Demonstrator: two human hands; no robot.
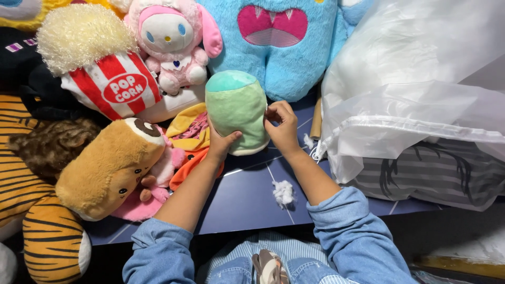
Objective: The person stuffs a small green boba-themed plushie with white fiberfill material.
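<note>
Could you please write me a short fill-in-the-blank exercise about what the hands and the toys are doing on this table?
1. Both hands hold a plush toy whose colour is ____.
2. The left hand grips it from below, while the right hand pinches its ____ side.
3. The white tuft of stuffing lies on the ____ table.
4. The popcorn plush has red and ____ stripes.

Missing words: green; right; blue; white

Both forearms reached forward from rolled denim sleeves. The left hand (pixel 221 143) was cupped, thumb spread to the right and fingers hidden. The right hand (pixel 281 128) was curled, fingertips (pixel 271 114) pinched together, wrist bent inward.
</note>
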